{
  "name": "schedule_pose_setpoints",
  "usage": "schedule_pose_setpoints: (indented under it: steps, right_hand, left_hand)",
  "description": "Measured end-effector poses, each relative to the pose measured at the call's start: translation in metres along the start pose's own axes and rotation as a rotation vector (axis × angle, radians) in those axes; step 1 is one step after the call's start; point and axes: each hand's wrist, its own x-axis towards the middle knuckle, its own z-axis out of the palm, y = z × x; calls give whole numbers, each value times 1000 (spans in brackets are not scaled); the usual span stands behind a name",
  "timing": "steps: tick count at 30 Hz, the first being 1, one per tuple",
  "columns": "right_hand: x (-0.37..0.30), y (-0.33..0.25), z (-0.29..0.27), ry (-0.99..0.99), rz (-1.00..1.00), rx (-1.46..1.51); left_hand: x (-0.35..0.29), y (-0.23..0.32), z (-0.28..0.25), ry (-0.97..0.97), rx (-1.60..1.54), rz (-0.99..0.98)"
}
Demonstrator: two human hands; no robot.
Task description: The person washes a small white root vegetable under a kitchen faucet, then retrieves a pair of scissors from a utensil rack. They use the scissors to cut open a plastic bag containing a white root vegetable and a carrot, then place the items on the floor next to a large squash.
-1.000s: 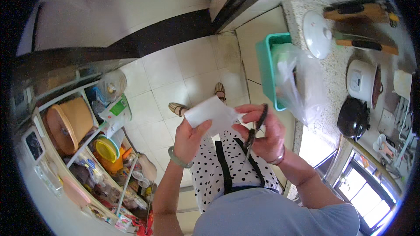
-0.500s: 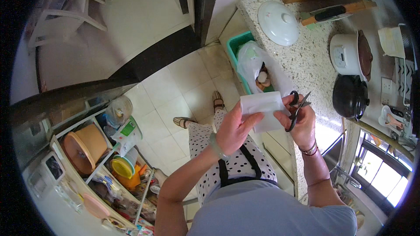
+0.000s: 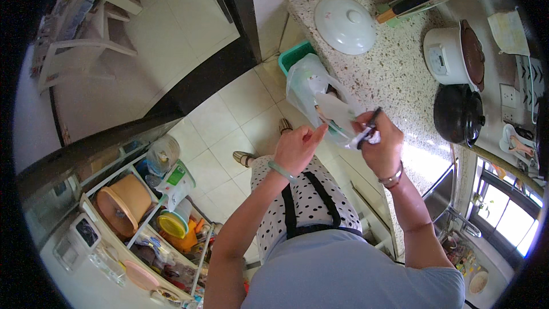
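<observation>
The speckled surface (image 3: 394, 74) is now seen filling the upper right of the view, where a second ago mostly floor tiles were seen; the body has been turned toward it. On it a white lid (image 3: 346, 23), a white cooker (image 3: 452, 54) and a black pot (image 3: 457, 114) are stood, well apart from the hands. A green bin (image 3: 294, 57) lined with a clear bag (image 3: 309, 83) is set on the floor against the surface's edge.

The white packet (image 3: 334, 115), earlier held out flat over the floor, has been carried over the bin bag. It is pinched at its near edge by the left hand (image 3: 297, 147), whose grip is closed on it. Black scissors (image 3: 369, 127) are held in the right hand (image 3: 382, 146), its grip closed about the handles, the blades laid against the packet's right end. A cut directly above the bin seems to be in hand, so that any trimmings would drop into the bag.
</observation>
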Motion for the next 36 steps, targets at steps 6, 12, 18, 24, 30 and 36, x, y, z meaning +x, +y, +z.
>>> schedule_pose_setpoints:
  steps: [6,12,18,24,30,36]
  right_hand:
    - [9,32,32,-167,-174,-278]
    - [28,54,55,-324,-147,-563]
    - [30,56,75,-379,-89,-567]
    - [37,59,66,-308,-114,-421]
    - [38,53,73,-182,-134,-246]
    - [55,60,98,-123,-36,-95]
  left_hand:
    - [-5,4,3,-11,-449,-113]
    - [-8,3,3,-12,-495,-107]
    - [-8,0,5,-9,-512,-91]
    - [-10,-2,6,0,-483,-61]
    - [-9,-2,8,-10,-523,-78]
    - [-7,3,11,50,-495,-37]
